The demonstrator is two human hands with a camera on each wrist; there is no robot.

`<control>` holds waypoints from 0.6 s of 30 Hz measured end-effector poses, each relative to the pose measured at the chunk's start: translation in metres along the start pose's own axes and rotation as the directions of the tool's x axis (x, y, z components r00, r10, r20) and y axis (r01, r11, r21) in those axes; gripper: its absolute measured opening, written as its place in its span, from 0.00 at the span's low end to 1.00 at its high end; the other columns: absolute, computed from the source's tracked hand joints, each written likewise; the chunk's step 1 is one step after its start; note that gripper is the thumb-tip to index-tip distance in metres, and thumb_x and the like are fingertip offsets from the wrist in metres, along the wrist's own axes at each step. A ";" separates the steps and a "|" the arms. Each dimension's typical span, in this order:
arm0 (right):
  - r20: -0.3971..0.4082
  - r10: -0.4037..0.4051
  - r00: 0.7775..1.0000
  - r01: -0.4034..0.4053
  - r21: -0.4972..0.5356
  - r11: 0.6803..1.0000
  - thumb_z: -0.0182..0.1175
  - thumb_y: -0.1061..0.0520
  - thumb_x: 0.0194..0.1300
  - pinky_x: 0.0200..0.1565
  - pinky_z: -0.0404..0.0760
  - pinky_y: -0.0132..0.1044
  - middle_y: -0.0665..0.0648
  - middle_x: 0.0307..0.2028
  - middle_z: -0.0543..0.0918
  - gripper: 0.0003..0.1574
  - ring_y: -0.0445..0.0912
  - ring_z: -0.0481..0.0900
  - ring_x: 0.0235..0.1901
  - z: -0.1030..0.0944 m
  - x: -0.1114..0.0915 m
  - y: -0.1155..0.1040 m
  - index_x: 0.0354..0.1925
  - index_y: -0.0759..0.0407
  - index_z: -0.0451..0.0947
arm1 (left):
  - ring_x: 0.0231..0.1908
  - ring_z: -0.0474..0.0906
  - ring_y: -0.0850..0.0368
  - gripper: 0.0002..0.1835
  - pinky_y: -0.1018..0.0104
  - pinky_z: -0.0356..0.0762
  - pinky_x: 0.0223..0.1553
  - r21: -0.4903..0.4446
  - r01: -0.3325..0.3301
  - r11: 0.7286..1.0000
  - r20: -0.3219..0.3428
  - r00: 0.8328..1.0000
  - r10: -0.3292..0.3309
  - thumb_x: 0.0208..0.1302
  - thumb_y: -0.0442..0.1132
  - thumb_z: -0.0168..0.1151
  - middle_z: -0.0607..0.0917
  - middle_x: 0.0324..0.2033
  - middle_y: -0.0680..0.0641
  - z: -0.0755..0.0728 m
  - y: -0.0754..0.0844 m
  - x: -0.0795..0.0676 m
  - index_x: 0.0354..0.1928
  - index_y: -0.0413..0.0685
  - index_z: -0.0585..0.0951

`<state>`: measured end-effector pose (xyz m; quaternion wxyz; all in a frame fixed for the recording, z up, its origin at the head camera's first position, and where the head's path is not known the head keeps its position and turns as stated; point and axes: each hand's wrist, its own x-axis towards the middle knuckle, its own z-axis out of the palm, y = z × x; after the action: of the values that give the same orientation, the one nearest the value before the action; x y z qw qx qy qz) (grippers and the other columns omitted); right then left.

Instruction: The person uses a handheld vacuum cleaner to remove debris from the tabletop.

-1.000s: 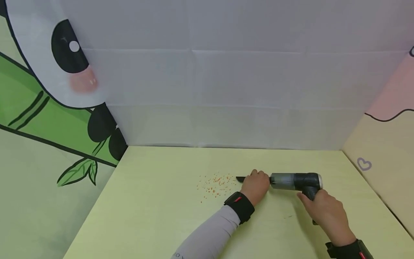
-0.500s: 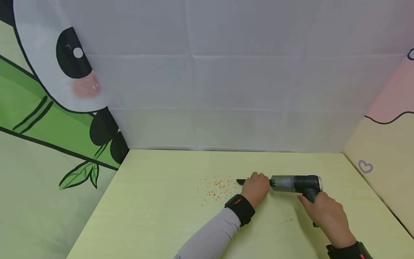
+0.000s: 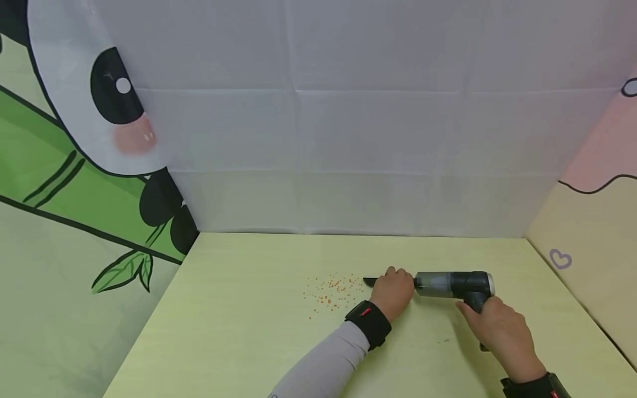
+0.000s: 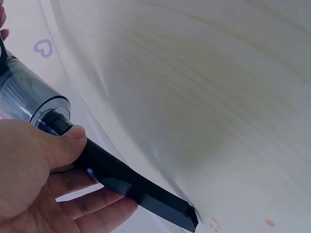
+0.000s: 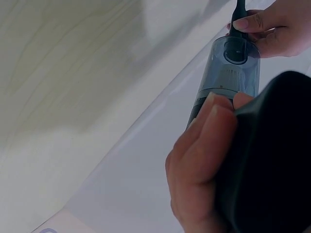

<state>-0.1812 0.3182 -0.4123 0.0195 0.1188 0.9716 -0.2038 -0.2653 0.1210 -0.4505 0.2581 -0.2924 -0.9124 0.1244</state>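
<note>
Vacuum (image 3: 433, 284) over table (image 3: 224, 331), toward its right edge. Right hand (image 3: 505, 331) clamped round handle (image 3: 475, 301), left hand (image 3: 393, 293) pinching nozzle (image 4: 121, 175). Orange crumbs (image 3: 325, 300) just off nozzle's tip, left-edge side; best sweep low, slowly, that way.

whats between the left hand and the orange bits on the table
In the head view, the black nozzle tip lies between the left hand and the bits.

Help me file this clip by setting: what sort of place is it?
Perhaps an indoor booth staged for recording or demonstrations: a creased pale backdrop rises behind a yellowish table, with big cartoon artwork at the left side. The room beyond is out of view.
</note>
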 end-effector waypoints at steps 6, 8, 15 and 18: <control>-0.007 -0.008 1.000 0.008 -0.008 1.000 0.48 0.26 0.57 0.14 0.68 0.40 0.57 0.16 0.70 0.43 0.48 0.69 0.13 0.000 -0.002 0.000 0.25 0.67 0.65 | 0.25 0.70 0.63 0.09 0.75 0.71 0.17 0.011 0.004 1.000 -0.015 1.000 -0.003 0.66 0.44 0.53 0.75 0.23 0.56 -0.001 0.000 -0.003 0.30 0.55 0.80; -0.004 -0.004 1.000 0.004 -0.010 1.000 0.49 0.26 0.58 0.14 0.68 0.40 0.58 0.16 0.70 0.43 0.48 0.69 0.13 -0.001 -0.002 -0.001 0.25 0.67 0.65 | 0.25 0.70 0.62 0.10 0.75 0.71 0.16 0.015 0.001 1.000 -0.038 0.999 0.000 0.68 0.43 0.52 0.74 0.22 0.56 0.004 0.001 -0.003 0.30 0.56 0.79; -0.002 -0.010 1.000 0.010 -0.017 1.000 0.49 0.28 0.59 0.14 0.67 0.41 0.57 0.15 0.70 0.41 0.48 0.69 0.13 -0.001 -0.005 0.000 0.24 0.67 0.65 | 0.24 0.70 0.63 0.08 0.74 0.72 0.16 -0.009 0.008 1.000 -0.032 0.999 -0.008 0.66 0.43 0.54 0.75 0.22 0.56 -0.003 0.001 -0.006 0.29 0.56 0.80; -0.005 -0.008 1.000 0.008 -0.016 1.000 0.49 0.27 0.58 0.14 0.67 0.41 0.57 0.15 0.70 0.42 0.48 0.69 0.13 -0.001 -0.007 0.000 0.24 0.66 0.65 | 0.24 0.69 0.62 0.08 0.74 0.71 0.16 -0.015 0.000 1.000 -0.010 1.000 0.000 0.66 0.43 0.54 0.75 0.22 0.56 -0.004 0.002 -0.006 0.30 0.55 0.80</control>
<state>-0.1739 0.3172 -0.4111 0.0171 0.1151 0.9737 -0.1959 -0.2578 0.1194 -0.4508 0.2606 -0.2949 -0.9119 0.1162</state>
